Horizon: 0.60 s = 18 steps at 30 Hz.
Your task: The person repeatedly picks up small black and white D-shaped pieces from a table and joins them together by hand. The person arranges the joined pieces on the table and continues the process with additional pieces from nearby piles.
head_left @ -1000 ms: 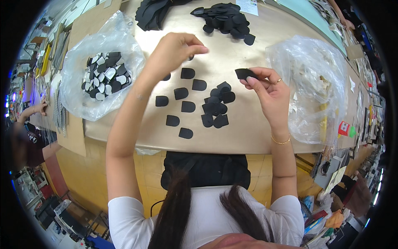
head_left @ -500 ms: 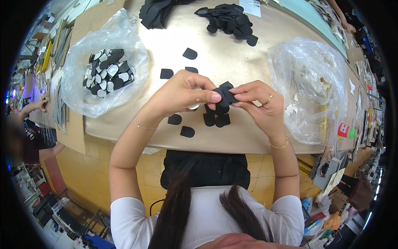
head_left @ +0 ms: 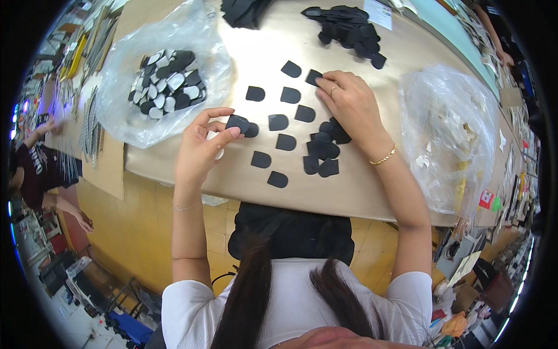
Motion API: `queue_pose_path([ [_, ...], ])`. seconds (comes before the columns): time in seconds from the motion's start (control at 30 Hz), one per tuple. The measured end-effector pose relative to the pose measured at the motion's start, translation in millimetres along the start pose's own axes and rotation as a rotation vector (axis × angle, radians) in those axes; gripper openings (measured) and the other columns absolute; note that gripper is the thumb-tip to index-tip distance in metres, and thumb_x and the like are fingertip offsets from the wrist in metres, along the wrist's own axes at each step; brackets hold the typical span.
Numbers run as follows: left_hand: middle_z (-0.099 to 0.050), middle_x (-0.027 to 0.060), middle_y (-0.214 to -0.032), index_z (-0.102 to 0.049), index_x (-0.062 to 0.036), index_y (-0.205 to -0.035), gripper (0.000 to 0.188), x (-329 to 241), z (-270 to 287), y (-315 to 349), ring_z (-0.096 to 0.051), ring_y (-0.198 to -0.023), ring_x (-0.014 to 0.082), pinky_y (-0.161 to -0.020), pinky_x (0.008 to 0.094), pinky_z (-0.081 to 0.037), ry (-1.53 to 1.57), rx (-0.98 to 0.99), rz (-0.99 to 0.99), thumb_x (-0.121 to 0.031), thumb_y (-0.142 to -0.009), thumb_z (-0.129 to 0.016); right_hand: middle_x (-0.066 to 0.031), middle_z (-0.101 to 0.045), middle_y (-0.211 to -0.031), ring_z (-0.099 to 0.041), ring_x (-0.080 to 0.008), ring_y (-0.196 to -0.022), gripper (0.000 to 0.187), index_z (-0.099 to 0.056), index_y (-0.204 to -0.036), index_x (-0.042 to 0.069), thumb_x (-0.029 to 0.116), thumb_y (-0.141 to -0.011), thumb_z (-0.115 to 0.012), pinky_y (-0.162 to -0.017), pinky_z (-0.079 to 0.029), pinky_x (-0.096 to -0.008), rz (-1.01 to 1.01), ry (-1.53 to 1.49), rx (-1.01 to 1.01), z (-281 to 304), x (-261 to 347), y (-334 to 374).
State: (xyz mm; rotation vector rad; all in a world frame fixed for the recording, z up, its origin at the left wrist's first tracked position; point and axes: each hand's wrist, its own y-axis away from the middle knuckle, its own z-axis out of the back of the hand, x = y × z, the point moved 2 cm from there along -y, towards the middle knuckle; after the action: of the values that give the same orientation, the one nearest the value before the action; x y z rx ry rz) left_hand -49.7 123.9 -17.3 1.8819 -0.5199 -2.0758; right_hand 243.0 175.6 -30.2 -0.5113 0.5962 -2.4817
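Observation:
My left hand is closed, pinching a small flat black piece with one rounded end between thumb and forefinger. Something white shows inside its curled fingers. Farther off, the fingertips of my right hand are on another black piece at the table surface. Between the hands several like pieces lie spread apart, among them one in the middle and one near the front edge. A small overlapping heap of black pieces sits below my right wrist.
To the left, a clear plastic bag holds black and white pieces. Another clear bag with pale scraps stands at the right. Dark piles lie on the far table. Another person's arm shows at far left.
My hands were together above the heap with black pieces between them. They have parted: the left moved left with a piece, the right moved away to the far side. The view shifted slightly.

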Motion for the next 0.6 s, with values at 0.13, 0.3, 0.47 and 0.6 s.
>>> queue_pose_path([
  [0.13,-0.069,-0.0011,-0.079,-0.067,-0.0029,-0.123,0.039,9,9,1,-0.050,-0.058,0.0007,-0.047,0.0195,-0.031,-0.067,-0.048,-0.038,-0.011,-0.087,-0.080,-0.0045,-0.067,-0.114,-0.061,-0.0235,-0.102,0.022,-0.078,-0.103,0.009,0.023,-0.087,-0.076,-0.093,-0.045,-0.0395,-0.080,0.014,0.081,6,1,8],
  [0.3,-0.066,-0.0009,-0.077,-0.068,-0.0033,-0.122,0.039,4,-7,-25,-0.054,-0.063,0.0038,-0.052,0.0211,-0.036,-0.259,-0.032,-0.234,-0.013,-0.086,-0.081,-0.0066,-0.066,-0.118,-0.061,-0.0247,-0.099,0.021,-0.078,-0.105,0.007,0.019,-0.089,-0.076,-0.093,-0.046,-0.0404,-0.237,-0.084,0.069,33,3,20],
  [0.47,-0.064,0.0028,-0.074,-0.071,-0.0049,-0.117,0.035,-1,-17,-29,-0.062,-0.064,0.0093,-0.063,0.0294,-0.049,-0.566,-0.164,-0.245,-0.010,-0.084,-0.081,-0.0076,-0.066,-0.114,-0.063,-0.0254,-0.096,0.019,-0.077,-0.107,0.006,0.013,-0.090,-0.075,-0.085,-0.051,-0.0364,-0.367,-0.141,0.079,62,8,42],
  [0.6,-0.066,0.0036,-0.075,-0.072,-0.0041,-0.116,0.037,-10,-21,-15,-0.062,-0.062,0.0128,-0.064,0.0303,-0.050,-0.530,-0.147,-0.260,-0.013,-0.083,-0.083,-0.0073,-0.067,-0.111,-0.065,-0.0211,-0.089,0.022,-0.075,-0.112,0.005,0.009,-0.091,-0.074,-0.078,-0.052,-0.0329,-0.525,-0.361,0.196,70,8,58],
])
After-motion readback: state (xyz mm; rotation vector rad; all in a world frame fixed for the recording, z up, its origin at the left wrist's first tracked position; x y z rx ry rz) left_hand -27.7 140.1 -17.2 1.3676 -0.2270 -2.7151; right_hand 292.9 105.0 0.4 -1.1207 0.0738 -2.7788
